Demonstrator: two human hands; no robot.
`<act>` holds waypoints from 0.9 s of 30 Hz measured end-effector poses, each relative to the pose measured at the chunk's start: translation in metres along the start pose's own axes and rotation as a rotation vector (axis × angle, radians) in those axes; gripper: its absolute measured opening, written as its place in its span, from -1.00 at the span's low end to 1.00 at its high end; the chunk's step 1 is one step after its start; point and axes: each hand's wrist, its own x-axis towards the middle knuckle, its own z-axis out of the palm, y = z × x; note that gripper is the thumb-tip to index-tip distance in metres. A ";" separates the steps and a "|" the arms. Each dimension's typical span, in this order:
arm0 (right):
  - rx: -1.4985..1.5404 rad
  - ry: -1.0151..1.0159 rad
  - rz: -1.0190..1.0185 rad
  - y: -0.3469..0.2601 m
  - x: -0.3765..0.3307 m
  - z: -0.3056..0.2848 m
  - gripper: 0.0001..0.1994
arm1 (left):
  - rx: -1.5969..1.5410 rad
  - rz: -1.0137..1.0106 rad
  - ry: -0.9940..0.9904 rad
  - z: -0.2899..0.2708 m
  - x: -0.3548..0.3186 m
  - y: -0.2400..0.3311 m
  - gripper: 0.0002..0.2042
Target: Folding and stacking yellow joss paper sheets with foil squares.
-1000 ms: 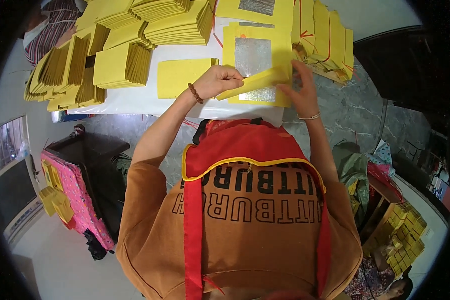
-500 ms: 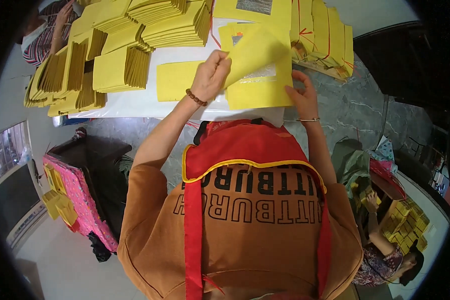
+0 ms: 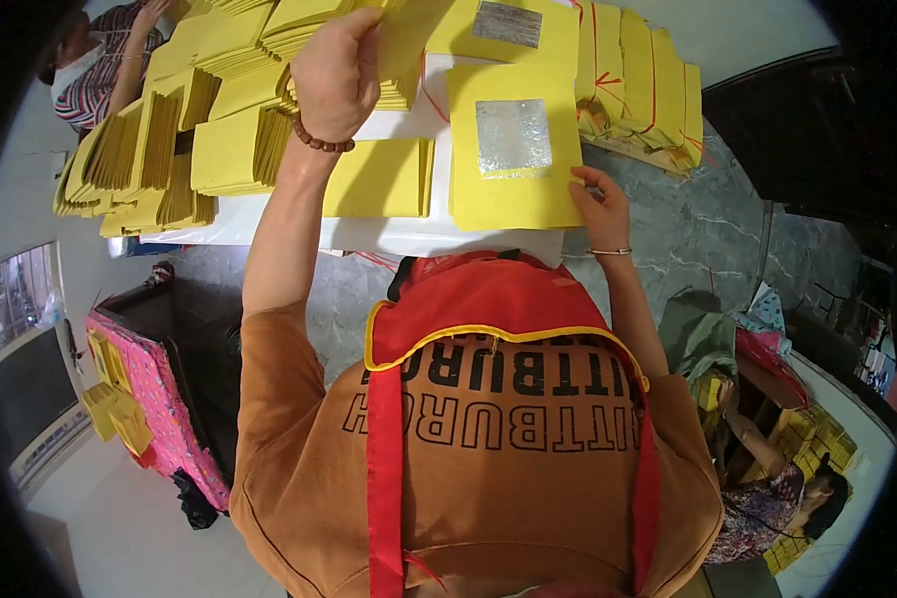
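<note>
My left hand [image 3: 334, 75] is stretched far forward and shut on a yellow paper sheet [image 3: 409, 35], held over the folded yellow stacks [image 3: 299, 25] at the back of the white table [image 3: 269, 234]. My right hand [image 3: 598, 204] rests with its fingertips on the right edge of a pile of yellow sheets [image 3: 513, 194]. The top sheet of that pile bears a silver foil square [image 3: 513, 135]. A flat pile of plain yellow sheets [image 3: 379, 179] lies just left of it, under my left forearm.
Fanned stacks of folded yellow paper [image 3: 159, 159] fill the table's left. Bundles tied with red string [image 3: 638, 80] stand at the back right. A pink box with yellow papers [image 3: 140, 389] sits lower left. One person [image 3: 90, 70] works at top left, another [image 3: 777, 498] at lower right.
My left hand lifted the top yellow sheet off the foil pile and carried it forward and left over the back stacks. My right hand stayed at the pile's right edge.
</note>
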 end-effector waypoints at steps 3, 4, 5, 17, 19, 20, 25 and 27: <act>-0.142 0.058 -0.079 0.006 0.002 -0.002 -0.78 | -0.080 0.046 0.038 0.004 0.005 0.010 -0.76; -0.142 0.059 -0.078 0.005 0.001 -0.002 -0.78 | -0.090 0.023 0.026 0.004 0.003 0.010 -0.76; -0.089 0.037 -0.015 0.003 -0.001 -0.001 -0.78 | -0.099 -0.002 0.014 0.003 0.001 0.011 -0.76; 0.033 0.014 0.066 0.014 0.004 0.002 -0.73 | -0.320 0.408 -0.510 0.051 -0.105 0.081 -0.77; 0.040 0.009 0.036 0.009 0.003 0.004 -0.72 | -0.314 0.418 -0.520 0.046 -0.104 0.086 -0.77; 0.089 0.003 0.087 0.004 0.002 0.004 -0.72 | -0.282 0.424 -0.542 0.045 -0.100 0.085 -0.77; 0.087 0.001 0.091 0.010 0.003 0.004 -0.72 | -0.169 0.481 -0.603 0.029 -0.079 0.091 -0.79; 0.023 -0.013 0.101 0.002 0.001 0.003 -0.72 | -0.184 0.495 -0.609 0.033 -0.083 0.090 -0.77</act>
